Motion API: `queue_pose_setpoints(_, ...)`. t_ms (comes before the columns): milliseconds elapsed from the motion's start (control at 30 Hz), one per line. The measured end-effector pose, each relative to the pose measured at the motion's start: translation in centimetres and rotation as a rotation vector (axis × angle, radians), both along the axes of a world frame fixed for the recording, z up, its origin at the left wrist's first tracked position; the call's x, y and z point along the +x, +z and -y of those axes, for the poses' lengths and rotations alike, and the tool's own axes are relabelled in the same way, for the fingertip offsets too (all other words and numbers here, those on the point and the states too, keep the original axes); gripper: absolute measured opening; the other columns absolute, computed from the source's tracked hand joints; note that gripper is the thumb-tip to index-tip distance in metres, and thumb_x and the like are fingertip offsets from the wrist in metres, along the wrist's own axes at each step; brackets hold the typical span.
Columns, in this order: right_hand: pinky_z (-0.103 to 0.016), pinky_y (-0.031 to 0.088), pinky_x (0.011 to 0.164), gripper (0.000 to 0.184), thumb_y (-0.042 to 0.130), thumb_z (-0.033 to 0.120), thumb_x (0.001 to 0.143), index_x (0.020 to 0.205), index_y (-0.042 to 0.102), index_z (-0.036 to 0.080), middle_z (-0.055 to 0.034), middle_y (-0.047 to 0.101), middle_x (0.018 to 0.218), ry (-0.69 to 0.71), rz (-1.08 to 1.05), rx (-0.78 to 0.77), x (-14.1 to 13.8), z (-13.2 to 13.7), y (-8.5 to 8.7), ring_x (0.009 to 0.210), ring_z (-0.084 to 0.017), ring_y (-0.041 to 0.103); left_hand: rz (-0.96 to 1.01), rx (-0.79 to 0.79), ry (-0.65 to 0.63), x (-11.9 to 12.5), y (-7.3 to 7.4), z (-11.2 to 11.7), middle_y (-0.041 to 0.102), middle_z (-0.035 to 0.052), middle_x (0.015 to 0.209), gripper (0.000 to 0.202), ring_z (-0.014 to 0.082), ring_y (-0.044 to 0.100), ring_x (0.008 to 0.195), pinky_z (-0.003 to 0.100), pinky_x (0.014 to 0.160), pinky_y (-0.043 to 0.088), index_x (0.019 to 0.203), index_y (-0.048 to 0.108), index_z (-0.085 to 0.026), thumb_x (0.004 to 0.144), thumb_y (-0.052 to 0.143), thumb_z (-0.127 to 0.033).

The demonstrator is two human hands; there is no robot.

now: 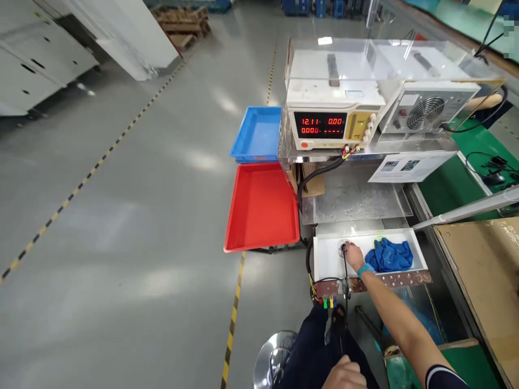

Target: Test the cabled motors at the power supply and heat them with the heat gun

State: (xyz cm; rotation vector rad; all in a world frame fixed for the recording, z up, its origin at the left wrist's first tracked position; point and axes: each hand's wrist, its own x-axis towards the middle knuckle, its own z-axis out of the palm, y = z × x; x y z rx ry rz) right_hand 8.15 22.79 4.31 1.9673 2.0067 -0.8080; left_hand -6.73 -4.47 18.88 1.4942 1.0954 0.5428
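A: Cable (346,273), where was it?
B: Top end at a small round piece (340,248) in the white tray (321,262). From there it hung over the brown strip (401,279) toward the lap.
A: Hands?
B: Right hand (354,256): fingertips pinched together on the cable's top end, by the round piece; exact contact too small to tell. Left hand (345,373): curled closed on the lower run, down by the legs.
A: Handling?
B: Cable looked light and bendy, probably smooth, slightly slippery. Round piece seemed hard; the joint between them was likely the fragile bit.
A: Best hold?
B: Close to the top end, I judged. Mid-length it would've just flopped.
A: Nearby?
B: Blue cloth (390,256), soft-looking, same tray, beside the right wrist.
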Motion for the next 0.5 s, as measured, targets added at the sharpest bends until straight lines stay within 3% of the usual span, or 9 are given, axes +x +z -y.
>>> queue_pose_setpoints(67,-0.028,0.044,0.088,0.033,0.059,0.021,0.094,0.126,0.064,0.014,-0.0173,0.071,0.118,-0.005,-0.003,-0.012,0.5,0.1,0.6,0.105,-0.023,0.068,-0.049,0.019,-0.11,2.2,-1.9,0.6,0.037,-0.0018,0.045,0.047,0.0127,0.039,0.046,0.034,0.06,0.045,0.06,0.057,-0.024,0.1,0.035,-0.036)
queue_pose_setpoints(133,-0.028,0.045,0.088,0.031,0.058,0.026,0.095,0.123,0.067,0.015,-0.0167,0.072,0.117,-0.023,0.003,-0.001,1.4,2.0,1.4,0.107,-0.024,0.068,-0.088,0.04,-0.135,4.0,-3.2,1.3,0.046,0.001,0.051,0.032,0.0157,0.048,0.059,0.039,0.074,0.049,0.056,0.055,-0.022,0.087,0.053,-0.032)
queue_pose_setpoints(200,-0.031,0.046,0.083,0.033,0.054,0.038,0.098,0.114,0.071,0.015,-0.0179,0.074,0.109,-0.11,-0.04,0.001,2.6,5.9,2.2,0.1,-0.026,0.07,-0.163,0.084,-0.142,5.3,-3.9,1.9,0.056,0.0043,0.06,0.016,0.02,0.054,0.075,0.045,0.09,0.048,0.057,0.058,-0.021,0.072,0.063,-0.025)
queue_pose_setpoints(267,-0.032,0.047,0.071,0.047,0.05,0.055,0.098,0.092,0.073,0.015,-0.017,0.075,0.088,-0.285,-0.201,-0.099,3.7,11.4,2.7,0.082,-0.026,0.07,-0.251,0.134,-0.168,6.3,-4.3,2.5,0.063,0.0065,0.069,0.002,0.0227,0.057,0.085,0.047,0.101,0.045,0.065,0.065,-0.02,0.066,0.063,-0.02)
queue_pose_setpoints(333,-0.03,0.043,0.058,0.061,0.046,0.072,0.093,0.077,0.068,0.017,-0.0124,0.071,0.07,-0.517,-0.456,-0.301,4.1,16.8,2.7,0.062,-0.023,0.065,-0.29,0.167,-0.21,7.2,-4.9,3.0,0.067,0.0079,0.074,0.011,0.0243,0.059,0.091,0.047,0.106,0.043,0.074,0.071,-0.019,0.067,0.063,-0.021)
queue_pose_setpoints(400,-0.028,0.038,0.051,0.068,0.045,0.082,0.087,0.08,0.066,0.018,-0.0084,0.068,0.065,-0.707,-0.68,-0.461,3.9,20.7,2.3,0.053,-0.019,0.059,-0.298,0.19,-0.255,8.2,-5.8,3.6,0.069,0.0097,0.078,0.017,0.0271,0.061,0.096,0.049,0.111,0.04,0.081,0.075,-0.018,0.07,0.063,-0.024)
queue_pose_setpoints(500,-0.027,0.037,0.053,0.069,0.055,0.084,0.078,0.087,0.067,0.017,-0.0041,0.066,0.064,-0.781,-0.862,-0.467,3.0,22.7,1.3,0.054,-0.017,0.055,-0.299,0.176,-0.305,9.8,-7.9,4.3,0.072,0.0136,0.08,0.024,0.0313,0.064,0.101,0.051,0.114,0.039,0.086,0.078,-0.015,0.074,0.061,-0.028)
